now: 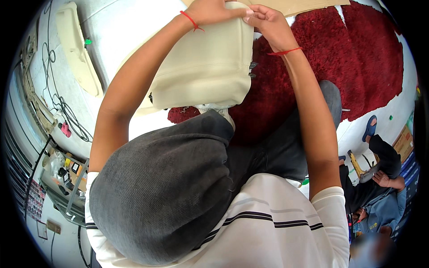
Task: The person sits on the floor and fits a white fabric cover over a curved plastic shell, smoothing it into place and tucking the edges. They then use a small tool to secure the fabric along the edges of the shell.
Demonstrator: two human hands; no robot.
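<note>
A cream, leather-like padded piece shaped like a car seat back [201,67] lies in front of my knees, with a stitched seam across it. My left hand [214,11] grips its far edge, fingers partly cut off by the top of the view. At the far right corner, my right hand [270,27] pinches the cream cover, its fingertips almost meeting the left thumb. Small dark clips [253,70] stick out along the right side. Whatever lies under the fingertips is hidden.
A dark red shaggy rug [353,58] spreads to the right. Far left are another cream padded piece [73,49], black cables [67,114] and a metal rack [67,187] with supplies. At the lower right sits another person [380,196] beside a yellow-handled tool [355,163]. Cardboard [295,5] lies beyond my hands.
</note>
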